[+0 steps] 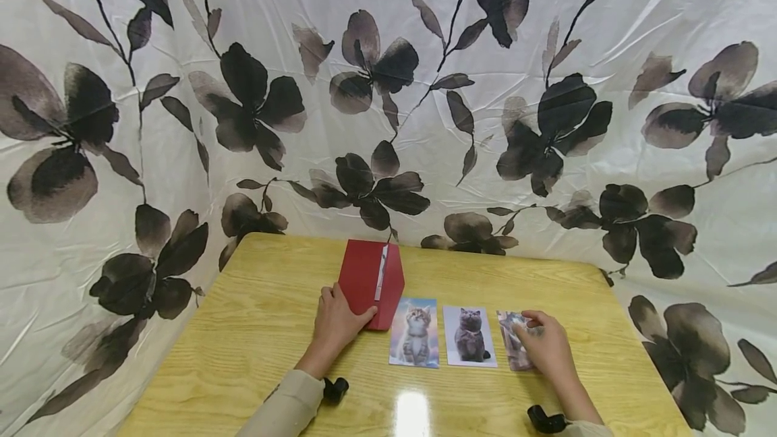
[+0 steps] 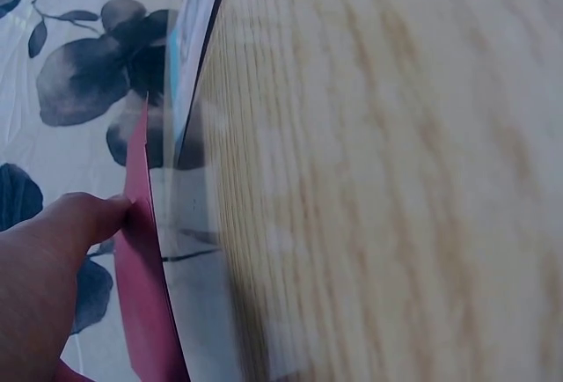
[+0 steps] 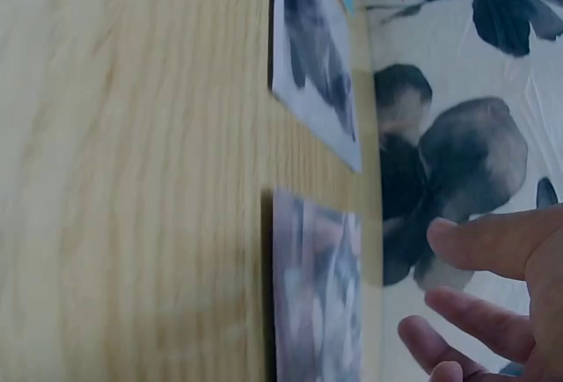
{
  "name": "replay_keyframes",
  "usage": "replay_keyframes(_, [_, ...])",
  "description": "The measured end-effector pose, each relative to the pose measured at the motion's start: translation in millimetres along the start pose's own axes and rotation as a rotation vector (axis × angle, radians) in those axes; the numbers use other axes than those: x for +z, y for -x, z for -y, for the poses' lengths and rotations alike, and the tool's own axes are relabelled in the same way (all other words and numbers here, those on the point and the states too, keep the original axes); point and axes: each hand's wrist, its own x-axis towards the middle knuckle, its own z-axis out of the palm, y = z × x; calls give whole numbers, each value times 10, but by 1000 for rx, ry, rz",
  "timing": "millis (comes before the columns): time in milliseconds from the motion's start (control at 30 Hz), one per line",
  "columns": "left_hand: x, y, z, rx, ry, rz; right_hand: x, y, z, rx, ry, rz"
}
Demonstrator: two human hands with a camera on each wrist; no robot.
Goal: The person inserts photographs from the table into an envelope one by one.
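Note:
A red envelope point(image 1: 359, 278) lies at the left with its flap out to the right, and a pale strip of card shows along its opening. My left hand point(image 1: 340, 321) grips its near part, thumb on top; in the left wrist view the thumb presses the red paper point(image 2: 145, 285). To the right lie a tabby kitten card point(image 1: 415, 339), a grey cat card point(image 1: 470, 336) and a third cat card point(image 1: 514, 353). My right hand point(image 1: 549, 348) hovers over that third card, partly covering it. The right wrist view shows its loosely bent fingers point(image 3: 479, 325) apart from the card point(image 3: 317, 303).
The yellow wood-grain table point(image 1: 243, 329) carries the envelope and the row of cards. Behind it hangs a white cloth point(image 1: 376, 133) with dark flowers. Small black devices sit at the left wrist point(image 1: 336, 390) and the right wrist point(image 1: 546, 419).

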Motion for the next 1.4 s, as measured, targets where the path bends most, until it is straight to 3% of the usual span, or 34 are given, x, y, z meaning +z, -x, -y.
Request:
replay_keyframes(367, [14, -13, 13, -5, 3, 5, -133, 75, -254, 66, 154, 31])
replay_keyframes(767, [12, -12, 12, -11, 13, 8, -142, 106, -374, 169, 167, 63])
replay_keyframes(1400, [33, 7, 20, 9, -1, 6, -165, 154, -422, 211, 245, 68])
